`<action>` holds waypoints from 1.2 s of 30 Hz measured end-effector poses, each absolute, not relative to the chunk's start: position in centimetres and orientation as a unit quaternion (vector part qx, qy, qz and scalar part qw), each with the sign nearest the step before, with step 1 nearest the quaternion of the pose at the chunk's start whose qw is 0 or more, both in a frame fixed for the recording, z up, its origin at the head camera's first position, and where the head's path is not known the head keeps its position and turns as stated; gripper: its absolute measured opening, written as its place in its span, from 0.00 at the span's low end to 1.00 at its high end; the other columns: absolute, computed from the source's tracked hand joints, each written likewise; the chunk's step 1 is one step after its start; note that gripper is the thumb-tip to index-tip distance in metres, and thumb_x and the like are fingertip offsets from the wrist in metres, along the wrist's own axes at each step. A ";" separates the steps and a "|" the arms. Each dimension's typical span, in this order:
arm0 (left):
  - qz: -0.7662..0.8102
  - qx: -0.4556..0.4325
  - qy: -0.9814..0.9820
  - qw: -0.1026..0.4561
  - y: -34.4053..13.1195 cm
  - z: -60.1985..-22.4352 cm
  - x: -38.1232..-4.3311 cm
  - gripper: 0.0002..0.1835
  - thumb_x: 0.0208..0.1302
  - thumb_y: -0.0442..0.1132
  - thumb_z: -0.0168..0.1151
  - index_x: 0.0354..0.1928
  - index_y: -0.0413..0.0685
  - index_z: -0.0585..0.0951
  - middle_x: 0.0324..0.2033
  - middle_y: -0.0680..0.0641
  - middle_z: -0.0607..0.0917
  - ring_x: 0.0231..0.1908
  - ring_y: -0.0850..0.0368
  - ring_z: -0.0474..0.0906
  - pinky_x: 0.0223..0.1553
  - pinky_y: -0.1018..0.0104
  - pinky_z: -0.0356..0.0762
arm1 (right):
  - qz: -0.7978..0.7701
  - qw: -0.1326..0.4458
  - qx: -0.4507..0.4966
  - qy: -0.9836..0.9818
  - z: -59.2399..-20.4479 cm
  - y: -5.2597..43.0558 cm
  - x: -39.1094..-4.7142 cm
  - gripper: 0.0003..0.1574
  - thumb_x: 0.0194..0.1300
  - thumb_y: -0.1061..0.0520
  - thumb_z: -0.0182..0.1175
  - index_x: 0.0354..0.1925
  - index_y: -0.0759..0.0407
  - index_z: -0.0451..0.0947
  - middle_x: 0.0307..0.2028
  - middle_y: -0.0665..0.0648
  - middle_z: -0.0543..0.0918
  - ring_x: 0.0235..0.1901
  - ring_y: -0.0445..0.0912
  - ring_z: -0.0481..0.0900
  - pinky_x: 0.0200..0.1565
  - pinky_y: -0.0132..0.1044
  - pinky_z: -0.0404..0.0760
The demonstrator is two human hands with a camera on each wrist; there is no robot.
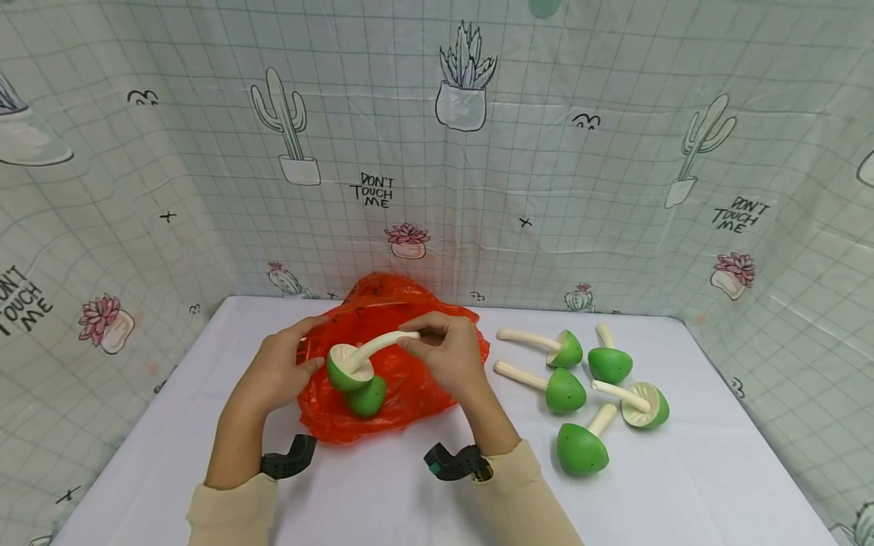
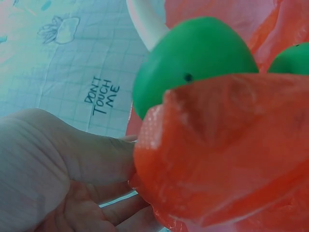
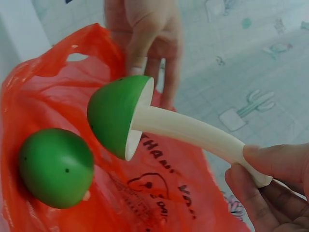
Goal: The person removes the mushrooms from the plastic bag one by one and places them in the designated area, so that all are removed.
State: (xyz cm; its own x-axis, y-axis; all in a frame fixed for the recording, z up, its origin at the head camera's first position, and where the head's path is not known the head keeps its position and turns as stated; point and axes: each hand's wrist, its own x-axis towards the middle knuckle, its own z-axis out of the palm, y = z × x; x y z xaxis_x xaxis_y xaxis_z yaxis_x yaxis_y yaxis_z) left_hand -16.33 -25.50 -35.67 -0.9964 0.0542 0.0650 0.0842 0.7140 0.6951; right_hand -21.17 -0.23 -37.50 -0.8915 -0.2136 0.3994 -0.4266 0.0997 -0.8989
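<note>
My right hand (image 1: 447, 353) pinches the stem end of a green-capped toy mushroom (image 3: 113, 118) between thumb and fingers. Its cap hangs over the red plastic bag (image 1: 416, 387), pointing left and down in the head view. A second green mushroom (image 3: 55, 169) lies on the red film, with only its cap showing. At the bag's left side, my left hand (image 1: 276, 368) grips the edge of the film, thumb on one face and fingers behind it, as the left wrist view shows.
Several more green mushrooms lie loose on the white table (image 1: 382, 493) to the right, the nearest (image 1: 580, 449) toward the front. A patterned curtain (image 1: 423, 167) rises behind the table and along both sides. Each wrist wears a black camera band.
</note>
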 end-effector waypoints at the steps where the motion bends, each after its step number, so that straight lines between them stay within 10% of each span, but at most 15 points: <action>1: -0.378 -0.038 -0.925 0.020 -25.5 -35.7 -16.3 0.34 0.72 0.26 0.61 0.77 0.39 0.66 0.69 0.28 0.73 0.64 0.29 0.74 0.57 0.37 0.81 | 0.638 0.086 0.218 -0.734 -37.4 -0.1 -21.2 0.08 0.61 0.69 0.75 0.41 0.67 0.91 0.36 0.60 0.90 0.33 0.48 0.87 0.41 0.35 0.89; 36: -0.381 -0.044 -0.923 0.029 -25.7 -35.7 -16.3 0.33 0.72 0.26 0.61 0.77 0.38 0.67 0.69 0.29 0.74 0.64 0.29 0.74 0.58 0.37 0.81 | 0.732 0.124 0.203 -0.638 -33.8 8.0 -21.0 0.13 0.62 0.75 0.70 0.45 0.82 0.83 0.36 0.52 0.90 0.34 0.44 0.84 0.37 0.29 0.85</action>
State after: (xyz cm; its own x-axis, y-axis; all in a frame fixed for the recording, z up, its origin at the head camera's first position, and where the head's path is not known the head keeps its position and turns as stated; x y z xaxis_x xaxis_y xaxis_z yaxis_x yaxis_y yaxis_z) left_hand -16.30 -25.70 -35.71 -0.9944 0.0591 0.0881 0.1040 0.7058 0.7007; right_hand -20.98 7.96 -33.78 -0.8866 -0.0774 0.4560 -0.4411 -0.1552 -0.8839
